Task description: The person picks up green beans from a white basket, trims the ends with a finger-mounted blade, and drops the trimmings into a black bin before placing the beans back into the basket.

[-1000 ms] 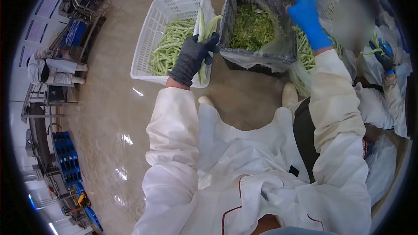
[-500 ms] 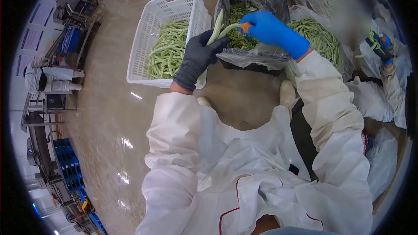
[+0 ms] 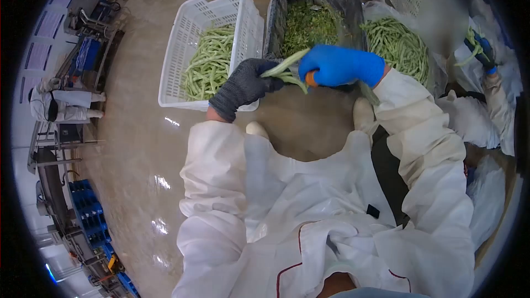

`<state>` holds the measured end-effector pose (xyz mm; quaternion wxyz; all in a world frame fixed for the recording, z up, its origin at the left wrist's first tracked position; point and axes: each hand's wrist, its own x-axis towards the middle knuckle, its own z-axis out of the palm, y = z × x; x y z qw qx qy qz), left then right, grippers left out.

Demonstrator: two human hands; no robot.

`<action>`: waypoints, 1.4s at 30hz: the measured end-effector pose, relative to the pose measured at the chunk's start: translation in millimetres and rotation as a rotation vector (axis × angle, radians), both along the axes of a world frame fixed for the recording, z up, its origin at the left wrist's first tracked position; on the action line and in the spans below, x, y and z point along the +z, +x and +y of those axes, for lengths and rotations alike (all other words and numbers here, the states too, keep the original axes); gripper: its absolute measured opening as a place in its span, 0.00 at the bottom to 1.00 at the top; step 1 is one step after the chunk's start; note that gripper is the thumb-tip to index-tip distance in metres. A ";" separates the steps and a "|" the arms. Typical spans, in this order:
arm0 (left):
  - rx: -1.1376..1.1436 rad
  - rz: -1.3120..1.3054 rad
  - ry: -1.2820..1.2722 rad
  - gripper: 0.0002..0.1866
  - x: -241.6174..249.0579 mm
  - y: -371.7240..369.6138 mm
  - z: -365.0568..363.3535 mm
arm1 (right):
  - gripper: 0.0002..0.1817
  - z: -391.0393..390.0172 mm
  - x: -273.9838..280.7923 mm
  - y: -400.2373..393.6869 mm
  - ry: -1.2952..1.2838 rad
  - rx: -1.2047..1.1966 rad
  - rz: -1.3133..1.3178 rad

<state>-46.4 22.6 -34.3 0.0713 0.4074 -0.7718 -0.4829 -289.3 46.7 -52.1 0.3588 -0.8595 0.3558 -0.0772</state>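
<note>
A small bunch of long, pale green beans [image 3: 285, 69] is lying nearly level between two gloved hands, tips fanning apart toward the right. The left hand [image 3: 243, 85], in a dark grey glove, is gripping one end. The right hand [image 3: 339, 66], in a blue glove, is closing around a small orange-handled tool [image 3: 311, 79] against the other end.

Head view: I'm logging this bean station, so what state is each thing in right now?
left hand: grey glove, shut on green beans
green beans: a few, held between both hands
right hand: blue glove, shut on an orange-handled tool
orange-handled tool: mostly hidden
white basket: partly filled with beans
lined black crate: holds green trimmings
</note>
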 end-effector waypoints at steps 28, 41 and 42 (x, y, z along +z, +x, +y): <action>0.880 1.228 0.136 0.22 -4.7 83.4 -55.7 | 0.20 -15.7 28.0 -74.8 -0.082 -0.236 -0.756; 1.197 0.443 -0.721 0.21 -35.4 115.5 -100.2 | 0.23 -47.0 -35.8 -55.5 -0.310 -0.685 0.072; 1.277 0.273 -0.745 0.21 -42.7 124.6 -101.8 | 0.22 -44.1 -32.9 -54.2 -0.289 -0.664 0.118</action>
